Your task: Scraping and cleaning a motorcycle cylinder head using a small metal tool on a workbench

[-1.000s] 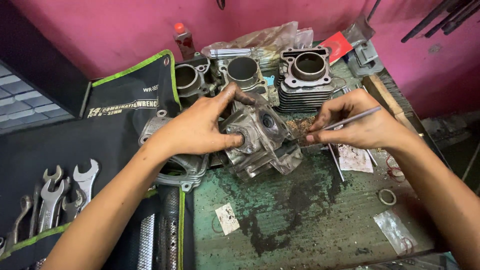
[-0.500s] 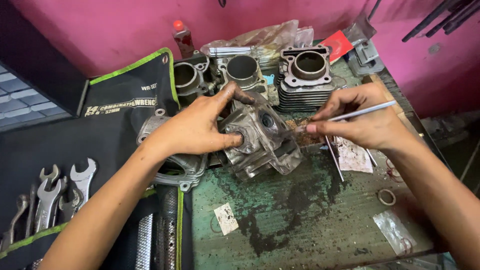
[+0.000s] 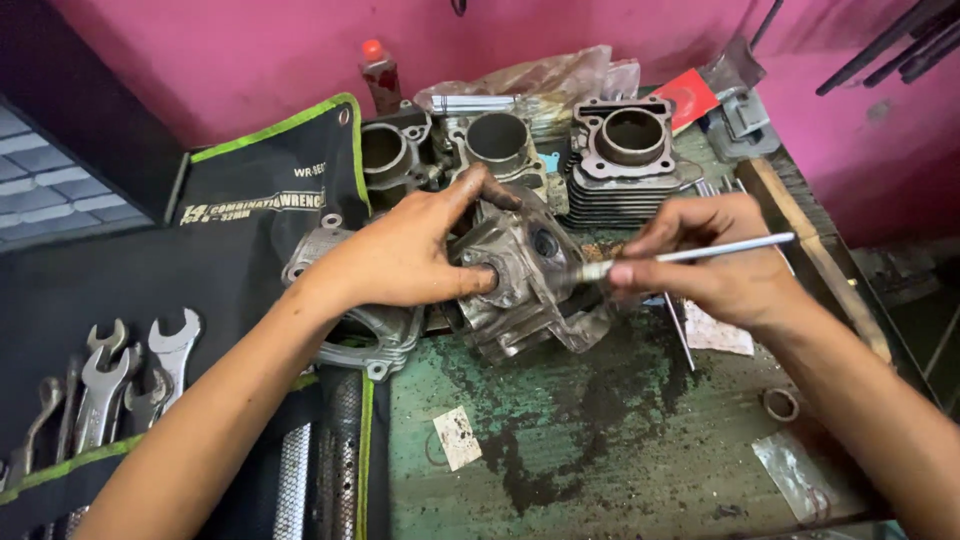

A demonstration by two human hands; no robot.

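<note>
Gripping the grey engine casting (image 3: 520, 275) mid-bench, left hand (image 3: 400, 255) stays clamped on it; right hand (image 3: 715, 265) pinches a thin metal tool (image 3: 690, 252), tip now raised toward the bore; probing continues.

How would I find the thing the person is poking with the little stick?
Look at the green bench, in front of the row of cylinder blocks by the pink wall. The left hand grips a grey engine part there. It alone lies tipped and dirty between both hands.

Stained green workbench (image 3: 620, 450): engine parts (image 3: 520, 290), cylinders (image 3: 625, 150), wrench roll (image 3: 230, 250), ring (image 3: 780, 403).
</note>
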